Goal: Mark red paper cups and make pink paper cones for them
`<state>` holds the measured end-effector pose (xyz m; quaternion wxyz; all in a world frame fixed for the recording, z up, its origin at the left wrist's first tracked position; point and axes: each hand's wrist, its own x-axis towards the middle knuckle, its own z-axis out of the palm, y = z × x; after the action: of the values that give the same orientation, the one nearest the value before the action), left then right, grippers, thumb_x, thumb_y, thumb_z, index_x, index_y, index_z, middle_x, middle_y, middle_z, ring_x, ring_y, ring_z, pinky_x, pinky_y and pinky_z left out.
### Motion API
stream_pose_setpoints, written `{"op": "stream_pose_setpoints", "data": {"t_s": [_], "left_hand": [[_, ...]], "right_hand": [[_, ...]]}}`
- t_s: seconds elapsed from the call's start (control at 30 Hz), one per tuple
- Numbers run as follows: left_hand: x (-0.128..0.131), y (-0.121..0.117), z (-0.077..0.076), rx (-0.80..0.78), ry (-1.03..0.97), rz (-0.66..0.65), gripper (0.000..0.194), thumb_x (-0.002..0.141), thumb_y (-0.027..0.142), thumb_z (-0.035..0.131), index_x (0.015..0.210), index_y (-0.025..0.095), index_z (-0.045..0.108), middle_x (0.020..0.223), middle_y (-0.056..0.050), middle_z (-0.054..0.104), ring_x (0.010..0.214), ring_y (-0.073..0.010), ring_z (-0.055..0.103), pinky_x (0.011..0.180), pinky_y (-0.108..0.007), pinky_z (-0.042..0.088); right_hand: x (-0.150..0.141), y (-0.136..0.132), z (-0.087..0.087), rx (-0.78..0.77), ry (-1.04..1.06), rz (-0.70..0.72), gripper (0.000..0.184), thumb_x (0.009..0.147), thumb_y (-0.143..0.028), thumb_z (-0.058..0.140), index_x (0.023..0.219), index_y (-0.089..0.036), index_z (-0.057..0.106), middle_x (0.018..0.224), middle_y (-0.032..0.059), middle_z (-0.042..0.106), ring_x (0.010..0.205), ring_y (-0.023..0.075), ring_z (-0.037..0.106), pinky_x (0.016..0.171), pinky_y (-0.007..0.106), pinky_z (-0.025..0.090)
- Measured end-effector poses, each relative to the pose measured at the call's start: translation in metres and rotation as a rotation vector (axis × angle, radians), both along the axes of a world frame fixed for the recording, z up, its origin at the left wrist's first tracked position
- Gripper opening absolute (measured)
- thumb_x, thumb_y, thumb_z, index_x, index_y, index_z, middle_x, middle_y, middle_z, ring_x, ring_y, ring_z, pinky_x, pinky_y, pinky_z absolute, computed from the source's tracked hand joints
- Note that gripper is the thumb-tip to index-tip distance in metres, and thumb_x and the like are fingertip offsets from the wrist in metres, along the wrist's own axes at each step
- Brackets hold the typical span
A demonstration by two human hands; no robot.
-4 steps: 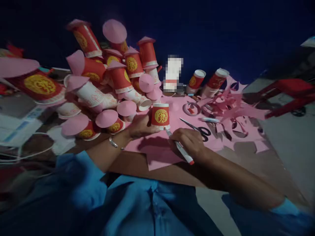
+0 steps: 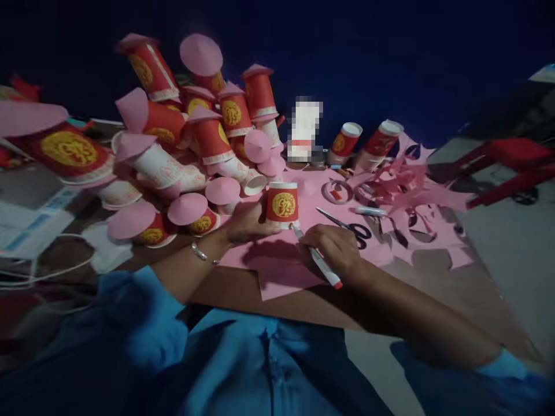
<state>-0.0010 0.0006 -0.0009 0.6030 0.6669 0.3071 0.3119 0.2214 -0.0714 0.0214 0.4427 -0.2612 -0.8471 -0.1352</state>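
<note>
My left grip (image 2: 248, 224) holds the red paper cup with a round yellow emblem (image 2: 284, 205) over pink paper sheets (image 2: 286, 280) on the brown desk (image 2: 236, 293); my right grip (image 2: 333, 247) pinches a slim white marker (image 2: 321, 264) at its lower rim. Barely anything has shifted, so the rim work seems ongoing.

The held cup (image 2: 282, 203) looks like smooth printed paper with a slight sheen, while the cone hats (image 2: 188, 209) are matt pink paper, flat in finish like the sheet (image 2: 288, 282). I'd call the marker (image 2: 323, 266) smooth plastic. The scissors (image 2: 332, 217) seem metal in the blades and plastic at the handles. That bracelet (image 2: 199, 251) is shiny metal; the blue clothing (image 2: 236, 352) is creased cloth, and the red stool (image 2: 522, 153) appears to be plastic.
</note>
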Motion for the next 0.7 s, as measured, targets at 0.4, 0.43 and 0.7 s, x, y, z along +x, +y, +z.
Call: {"op": "stream_pose_setpoints", "data": {"t_s": [0.4,0.43,0.7], "left_hand": [[-0.0013,0.0040,-0.0065,-0.208,-0.210,-0.080,0.085,0.071,0.034,0.088,0.145,0.022,0.048,0.139,-0.015,0.065,0.131,-0.0351,0.061,0.117,-0.058,0.042],[-0.0013,0.0042,-0.0069,-0.216,-0.217,-0.079,0.085,0.071,0.034,0.088,0.145,0.022,0.048,0.140,-0.015,0.065,0.132,-0.0351,0.061,0.118,-0.059,0.041],[-0.0014,0.0018,-0.0023,-0.231,-0.219,-0.039,0.090,0.071,0.030,0.088,0.150,0.020,0.045,0.137,-0.016,0.067,0.131,-0.0364,0.062,0.116,-0.059,0.043]], "right_hand": [[-0.0001,-0.0031,0.0025,-0.009,0.051,0.021,0.017,0.089,-0.006,0.067,0.094,-0.020,0.060,0.069,-0.0017,0.067,0.059,0.0134,0.066,0.055,0.024,0.050],[-0.0002,-0.0032,0.0033,-0.010,0.053,0.018,0.016,0.089,-0.007,0.066,0.095,-0.021,0.060,0.069,-0.0019,0.067,0.059,0.0131,0.066,0.055,0.024,0.050],[0.0001,-0.0041,0.0054,0.017,0.021,-0.013,0.013,0.094,-0.010,0.066,0.095,-0.022,0.060,0.070,-0.0023,0.067,0.061,0.0114,0.064,0.059,0.023,0.050]]}}
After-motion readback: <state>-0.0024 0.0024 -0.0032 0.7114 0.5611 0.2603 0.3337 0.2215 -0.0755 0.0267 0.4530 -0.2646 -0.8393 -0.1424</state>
